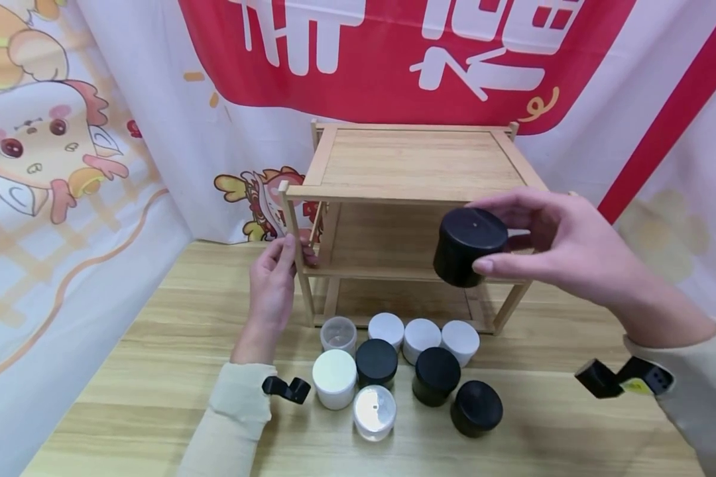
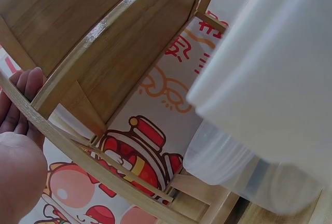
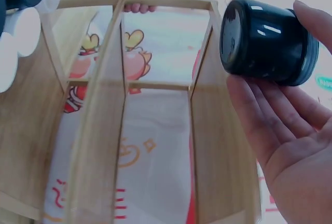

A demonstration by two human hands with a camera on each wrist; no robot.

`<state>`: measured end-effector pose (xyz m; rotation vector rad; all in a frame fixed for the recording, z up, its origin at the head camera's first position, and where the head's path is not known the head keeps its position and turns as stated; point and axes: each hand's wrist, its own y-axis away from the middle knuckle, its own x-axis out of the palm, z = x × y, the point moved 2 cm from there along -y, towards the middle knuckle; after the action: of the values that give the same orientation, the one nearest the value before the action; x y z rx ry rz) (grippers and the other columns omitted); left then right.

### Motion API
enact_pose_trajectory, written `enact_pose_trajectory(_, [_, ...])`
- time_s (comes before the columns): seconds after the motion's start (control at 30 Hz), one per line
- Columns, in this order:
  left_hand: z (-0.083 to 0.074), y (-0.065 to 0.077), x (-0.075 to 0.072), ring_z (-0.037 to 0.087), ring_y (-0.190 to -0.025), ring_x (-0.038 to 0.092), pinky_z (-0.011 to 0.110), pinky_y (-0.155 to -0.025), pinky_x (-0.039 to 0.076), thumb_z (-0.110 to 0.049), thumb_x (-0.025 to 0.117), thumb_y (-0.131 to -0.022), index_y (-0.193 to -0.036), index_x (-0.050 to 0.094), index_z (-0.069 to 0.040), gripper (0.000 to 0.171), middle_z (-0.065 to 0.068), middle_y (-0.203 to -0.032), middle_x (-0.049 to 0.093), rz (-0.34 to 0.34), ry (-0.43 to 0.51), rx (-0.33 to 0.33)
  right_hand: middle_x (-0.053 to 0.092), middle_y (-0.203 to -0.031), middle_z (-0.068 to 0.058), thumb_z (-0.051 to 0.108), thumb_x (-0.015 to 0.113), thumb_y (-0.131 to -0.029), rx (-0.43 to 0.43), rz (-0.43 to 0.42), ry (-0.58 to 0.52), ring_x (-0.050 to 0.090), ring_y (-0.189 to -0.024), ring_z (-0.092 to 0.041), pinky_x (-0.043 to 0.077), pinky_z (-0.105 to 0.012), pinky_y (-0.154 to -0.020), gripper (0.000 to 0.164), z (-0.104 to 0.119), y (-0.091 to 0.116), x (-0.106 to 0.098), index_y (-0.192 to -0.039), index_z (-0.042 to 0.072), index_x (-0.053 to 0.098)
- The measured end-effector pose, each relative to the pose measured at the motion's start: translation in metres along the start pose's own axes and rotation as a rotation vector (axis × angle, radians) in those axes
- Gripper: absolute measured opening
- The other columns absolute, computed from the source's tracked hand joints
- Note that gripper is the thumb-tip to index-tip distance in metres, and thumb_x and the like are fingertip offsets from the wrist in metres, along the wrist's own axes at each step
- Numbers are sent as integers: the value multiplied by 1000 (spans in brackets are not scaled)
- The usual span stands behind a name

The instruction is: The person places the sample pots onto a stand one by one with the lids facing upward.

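Note:
In the head view my right hand (image 1: 579, 255) holds a black round jar (image 1: 467, 248) between thumb and fingers. The jar is raised in front of the right part of a wooden three-tier shelf (image 1: 417, 159). From the right wrist camera, the black jar (image 3: 264, 42) lies sideways in the picture, thumb on one side and fingers on the other. My left hand (image 1: 272, 281) grips the shelf's left front post, and its curled fingers (image 2: 31, 84) show behind that post in the left wrist view.
Before the shelf, on the wood-grain table (image 1: 149, 397), stand white jars (image 1: 334, 377), black jars (image 1: 476, 407), a clear-lidded jar (image 1: 374, 412) and a translucent jar (image 1: 338, 333). A printed cloth (image 1: 262, 119) hangs behind the shelf and along the left side.

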<state>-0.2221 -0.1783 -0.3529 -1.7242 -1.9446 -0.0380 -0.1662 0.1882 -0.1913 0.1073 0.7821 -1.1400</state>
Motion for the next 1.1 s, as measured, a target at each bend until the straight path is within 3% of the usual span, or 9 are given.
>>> enact_pose_trajectory(0.37, [-1,1,1,16,-98,69,28,-104,56,-29,57,-113,-104,71,-15,22,2,-108,70,8,-11,-7,76,-125,0,32,88,-92,148,-24,22,75,-110,-19,61,-22,-86,53,33,-38,-1,-140,30,67])
enact_pose_trajectory(0.6, [0,1,-1,17,-98,69,29,-104,56,-30,57,-113,-104,71,-15,22,4,-108,70,4,-28,-5,72,-131,3,46,88,-90,207,9,60,69,-115,-16,58,-28,-89,60,43,-57,5,-143,35,64])
enact_pose_trajectory(0.9, [0,1,-1,16,-97,69,28,-103,55,-29,57,-113,-109,70,-8,26,3,-109,70,8,-28,-10,72,-132,1,45,86,-92,182,-23,24,71,-116,-16,57,-26,-97,59,52,-76,10,-144,28,64])
enact_pose_trajectory(1.1, [-1,1,-2,17,-98,69,30,-106,56,-31,58,-112,-108,70,-10,24,9,-110,69,10,-36,-7,69,-139,-1,49,85,-91,232,-41,15,67,-123,-18,54,-38,-108,66,50,-93,12,-149,28,60])
